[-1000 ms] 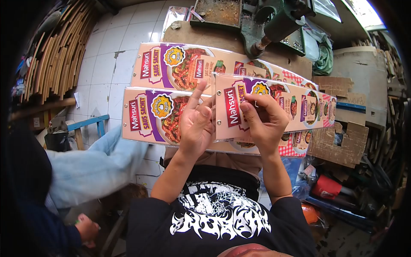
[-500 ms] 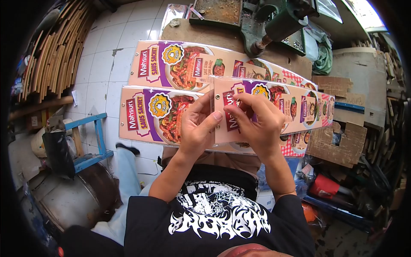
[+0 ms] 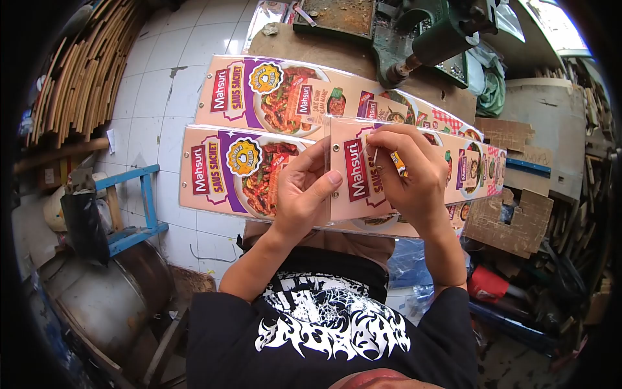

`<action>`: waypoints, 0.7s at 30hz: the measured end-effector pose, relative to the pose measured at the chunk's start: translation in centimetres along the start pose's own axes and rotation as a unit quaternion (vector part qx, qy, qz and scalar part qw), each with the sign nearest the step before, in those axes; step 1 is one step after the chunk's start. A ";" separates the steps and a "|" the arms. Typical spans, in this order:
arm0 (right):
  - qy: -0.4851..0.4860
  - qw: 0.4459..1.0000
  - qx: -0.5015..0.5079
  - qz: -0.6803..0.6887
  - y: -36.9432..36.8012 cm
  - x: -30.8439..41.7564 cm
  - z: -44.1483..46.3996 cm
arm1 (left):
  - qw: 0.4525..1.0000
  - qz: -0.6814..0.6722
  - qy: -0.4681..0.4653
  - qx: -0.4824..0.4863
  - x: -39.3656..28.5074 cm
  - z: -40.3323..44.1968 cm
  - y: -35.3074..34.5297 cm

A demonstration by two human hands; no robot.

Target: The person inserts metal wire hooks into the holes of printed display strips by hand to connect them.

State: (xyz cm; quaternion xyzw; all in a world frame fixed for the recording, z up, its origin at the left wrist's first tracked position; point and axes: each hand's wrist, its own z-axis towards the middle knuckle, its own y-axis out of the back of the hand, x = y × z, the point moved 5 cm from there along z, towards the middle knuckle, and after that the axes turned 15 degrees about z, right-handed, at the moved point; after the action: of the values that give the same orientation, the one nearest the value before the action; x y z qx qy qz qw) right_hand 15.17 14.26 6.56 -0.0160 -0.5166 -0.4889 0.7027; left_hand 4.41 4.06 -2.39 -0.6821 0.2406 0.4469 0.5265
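My left hand [image 3: 303,189] grips the left edge of a printed sauce sign [image 3: 353,207], thumb on its front and fingers behind. Along that edge the sign has small metal eyelets. Over the sign's face, my right hand [image 3: 411,168] is closed in a pinch on a thin, shiny, wire-like piece [image 3: 375,155]; its exact kind is unclear. Beneath lie two stacks of matching signs, a far stack [image 3: 210,117] and a near stack [image 3: 201,201], all reading "Mahsuri Saus Sachet".
A green drill-press-like machine [image 3: 444,48] with metal trays [image 3: 334,16] stands behind the signs on a wooden table [image 3: 317,52]. Cardboard pieces [image 3: 502,227] lie to the right. At left are a blue frame [image 3: 133,240], a metal drum [image 3: 97,292] and stacked boards [image 3: 84,71].
My right hand has drawn back to the right from the eyelet edge, and the thin piece now shows in its fingers. A leg in light blue trousers has left view at the left.
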 end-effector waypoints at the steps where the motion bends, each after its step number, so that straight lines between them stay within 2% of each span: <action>1: 0.000 1.000 0.001 0.000 0.0 0.1 0.0 | 1.000 -0.001 0.001 0.004 0.1 0.0 0.1; 4: -0.037 0.999 0.010 -0.004 -0.3 -0.1 -0.3 | 1.000 0.000 0.002 0.012 0.1 -0.1 0.2; 9: -0.008 0.999 0.049 -0.019 -0.8 0.5 -0.5 | 1.000 0.003 0.003 0.009 0.1 -0.3 0.2; 16: 0.007 0.998 0.051 -0.026 -1.2 0.9 -0.4 | 1.000 -0.007 -0.004 0.007 0.2 -0.3 0.3; 21: 0.062 0.996 0.039 -0.059 -1.5 0.9 -0.5 | 1.000 -0.010 -0.008 0.011 0.2 -0.3 0.3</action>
State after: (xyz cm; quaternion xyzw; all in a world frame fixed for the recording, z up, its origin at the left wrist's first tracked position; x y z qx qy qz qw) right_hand 14.47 12.62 6.31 0.0720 -0.4905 -0.5092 0.7035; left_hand 4.36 3.71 -2.74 -0.6751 0.2348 0.4442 0.5401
